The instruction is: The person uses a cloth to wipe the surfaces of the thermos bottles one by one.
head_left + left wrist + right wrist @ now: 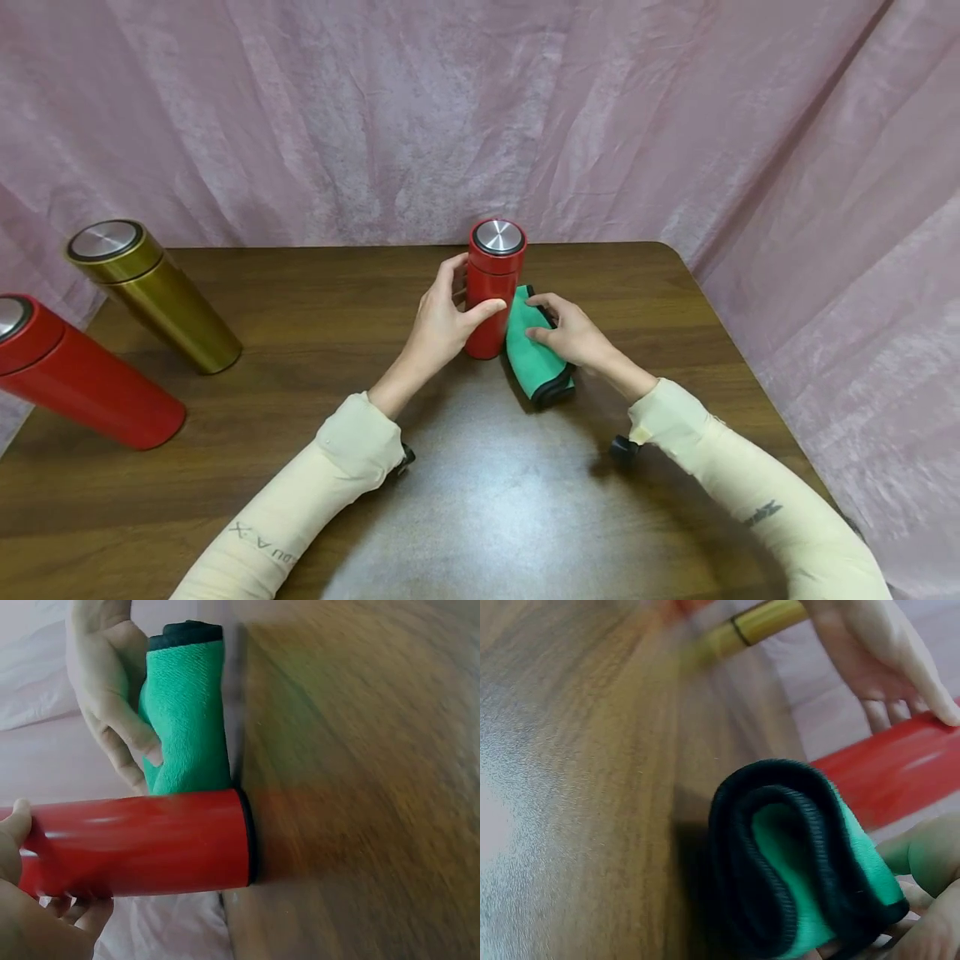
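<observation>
A red thermos flask [493, 283] with a brushed-metal lid top stands upright near the table's back edge. My left hand [437, 321] grips its side, the thumb across the front and the fingers partly hidden behind. Immediately to the right is a folded green cloth [534, 354] with black edging, held between the thumb and fingers of my right hand [576, 335]. In the left wrist view the green cloth [187, 712] appears up against the red flask [150, 844] near its base. Its rolled folds [780, 847] show end-on in the right wrist view.
On the table [337, 300] to the left stand a gold thermos flask [172, 308] and another red thermos flask [90, 383], partly cut off by the frame. A pink curtain [360, 125] hangs behind the table and along its right side.
</observation>
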`<state>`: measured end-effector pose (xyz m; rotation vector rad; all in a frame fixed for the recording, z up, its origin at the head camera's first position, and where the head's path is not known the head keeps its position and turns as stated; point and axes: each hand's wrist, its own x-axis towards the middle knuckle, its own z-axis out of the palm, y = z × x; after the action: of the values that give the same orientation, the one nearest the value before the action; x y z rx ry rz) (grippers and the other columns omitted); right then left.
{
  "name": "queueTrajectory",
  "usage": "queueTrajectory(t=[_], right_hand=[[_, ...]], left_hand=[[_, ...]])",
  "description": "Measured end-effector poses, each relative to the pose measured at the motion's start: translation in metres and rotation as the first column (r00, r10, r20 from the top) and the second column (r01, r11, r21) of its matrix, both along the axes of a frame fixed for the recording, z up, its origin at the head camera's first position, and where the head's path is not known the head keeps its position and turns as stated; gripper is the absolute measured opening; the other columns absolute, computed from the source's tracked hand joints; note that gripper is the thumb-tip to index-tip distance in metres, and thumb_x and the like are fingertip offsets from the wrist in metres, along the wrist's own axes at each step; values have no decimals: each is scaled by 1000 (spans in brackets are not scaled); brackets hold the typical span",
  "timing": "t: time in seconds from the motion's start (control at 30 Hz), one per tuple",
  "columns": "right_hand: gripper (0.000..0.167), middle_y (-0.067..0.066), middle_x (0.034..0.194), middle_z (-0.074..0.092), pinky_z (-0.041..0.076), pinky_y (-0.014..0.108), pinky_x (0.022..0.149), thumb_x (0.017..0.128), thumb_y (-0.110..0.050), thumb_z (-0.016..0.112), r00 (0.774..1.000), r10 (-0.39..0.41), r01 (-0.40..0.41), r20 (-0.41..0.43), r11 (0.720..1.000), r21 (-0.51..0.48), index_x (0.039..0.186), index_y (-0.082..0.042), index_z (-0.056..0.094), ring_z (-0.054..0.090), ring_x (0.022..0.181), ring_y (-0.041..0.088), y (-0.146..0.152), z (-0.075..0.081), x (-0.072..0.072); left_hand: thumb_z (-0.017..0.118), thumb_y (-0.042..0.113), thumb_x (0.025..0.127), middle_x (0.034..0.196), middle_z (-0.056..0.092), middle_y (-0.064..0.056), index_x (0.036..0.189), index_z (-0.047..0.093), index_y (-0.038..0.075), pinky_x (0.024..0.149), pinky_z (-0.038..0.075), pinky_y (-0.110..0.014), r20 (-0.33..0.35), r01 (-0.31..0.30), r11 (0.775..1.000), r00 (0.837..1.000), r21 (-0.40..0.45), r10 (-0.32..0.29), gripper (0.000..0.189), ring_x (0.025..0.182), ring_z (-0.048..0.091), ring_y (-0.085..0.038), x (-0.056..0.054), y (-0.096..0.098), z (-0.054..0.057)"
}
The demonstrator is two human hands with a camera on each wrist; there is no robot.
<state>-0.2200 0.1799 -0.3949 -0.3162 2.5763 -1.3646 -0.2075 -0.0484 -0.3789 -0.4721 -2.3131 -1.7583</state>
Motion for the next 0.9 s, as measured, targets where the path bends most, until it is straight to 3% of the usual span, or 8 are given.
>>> queueTrajectory(t=[0.13,0.27,0.5,0.6,0.77,0.9], right_hand=[[50,19,152,48,43,53,110,100,-8,67,1000,-14,13,-11,1000,-20,148,-5,51,45,141,36,12,18,6],[50,17,149,51,49,49,101,101,-8,67,996,-16,16,-93,1000,-3,148,-7,52,53,132,33,22,48,18],[50,15,137,60,54,27,82,99,-9,70,969,-5,7,-247,1000,6,146,-10,55,64,111,27,32,102,44],[49,13,133,63,54,21,79,98,-11,72,952,-14,13,-307,1000,-7,145,-13,58,65,107,23,33,121,57],[47,7,128,66,53,20,81,97,-11,73,913,-38,19,-406,999,-51,142,-18,61,65,102,18,29,142,76],[48,7,117,70,54,20,79,94,-3,74,832,-72,16,-550,994,-106,139,-16,64,67,93,16,22,142,83]], left_hand=[[85,17,89,138,60,-15,150,41,5,107,50,-41,17,7,1000,1000,3,-7,76,128,58,-26,-1,-2,1],[84,15,89,136,62,-15,149,43,5,106,50,-40,29,23,1000,999,12,-24,72,125,60,-26,-4,-5,3],[83,15,90,135,61,-15,147,46,6,107,49,-38,61,69,997,996,31,-71,68,124,60,-27,-8,-13,8],[83,15,90,137,59,-15,147,45,6,107,48,-37,73,90,995,993,42,-93,69,125,60,-28,-10,-15,9],[84,14,89,141,59,-15,151,44,6,107,49,-38,68,118,992,990,50,-121,73,125,61,-29,-13,-15,9],[83,13,89,139,62,-13,151,48,8,107,50,-42,55,141,989,988,52,-144,71,123,63,-29,-14,-15,10]])
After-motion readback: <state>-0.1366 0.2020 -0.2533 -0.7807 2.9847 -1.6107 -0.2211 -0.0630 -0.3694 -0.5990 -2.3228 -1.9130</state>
